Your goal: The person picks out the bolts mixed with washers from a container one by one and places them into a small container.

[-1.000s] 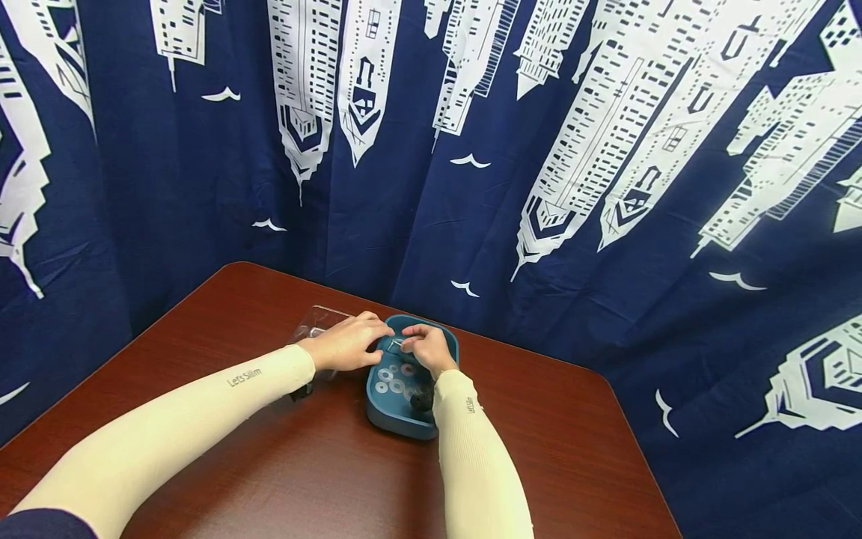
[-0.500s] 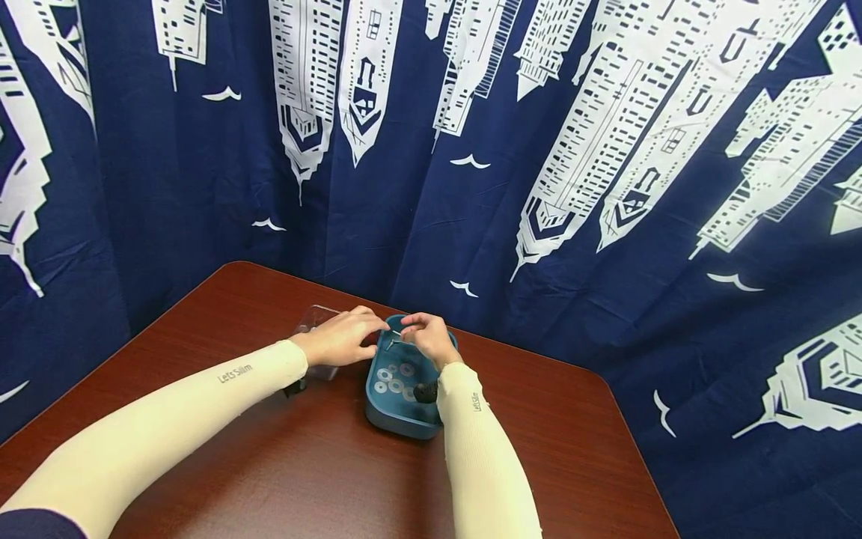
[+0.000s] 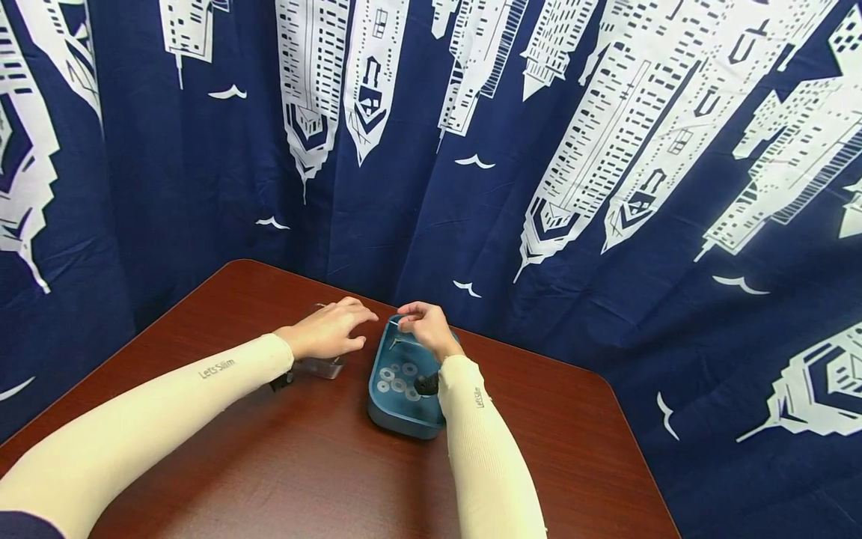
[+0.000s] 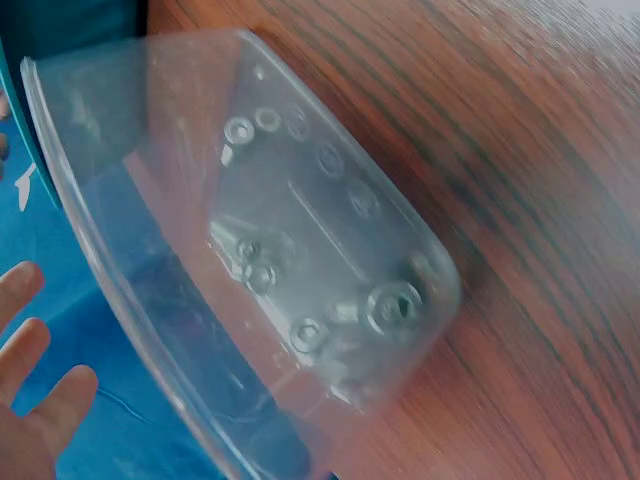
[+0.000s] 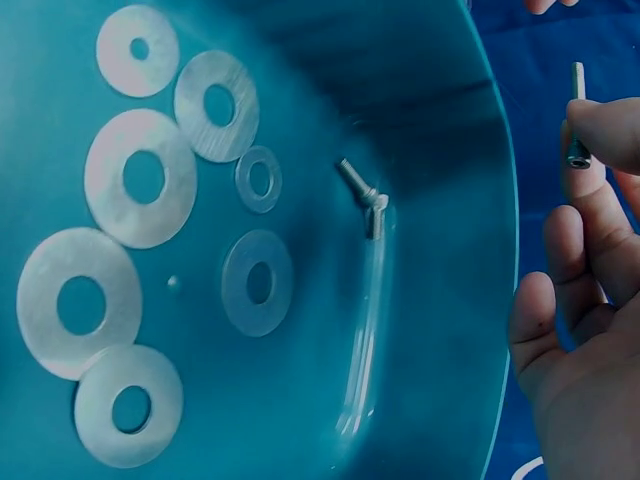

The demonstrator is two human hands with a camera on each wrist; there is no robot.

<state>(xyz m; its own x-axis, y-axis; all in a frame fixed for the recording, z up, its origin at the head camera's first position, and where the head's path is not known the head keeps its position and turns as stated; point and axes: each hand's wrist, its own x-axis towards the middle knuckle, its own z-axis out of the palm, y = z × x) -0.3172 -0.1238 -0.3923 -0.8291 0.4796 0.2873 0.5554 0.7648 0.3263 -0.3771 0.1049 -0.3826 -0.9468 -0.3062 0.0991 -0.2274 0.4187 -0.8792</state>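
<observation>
My right hand (image 3: 431, 331) pinches a small metal socket-head bolt (image 5: 577, 125) between thumb and finger, above the far end of the blue tray (image 3: 402, 424). Two more bolts (image 5: 372, 200) lie in the tray near its end wall, and several flat washers (image 5: 140, 180) of different sizes lie on its floor. Fingers spread and holding nothing, my left hand (image 3: 331, 331) hovers left of the tray, over a clear plastic container (image 4: 300, 190). Small rings (image 4: 393, 306) of several sizes show at that container's bottom. In the head view the left hand and sleeve hide most of the container.
Both containers stand on a brown wooden table (image 3: 552, 419), near its back edge. A dark blue curtain (image 3: 417, 247) with white building prints hangs right behind. A black wrist device (image 3: 426, 385) on the right arm covers part of the tray.
The left hand has drawn away leftward from the tray's rim. My right hand has risen out of the tray towards its far end, carrying the bolt.
</observation>
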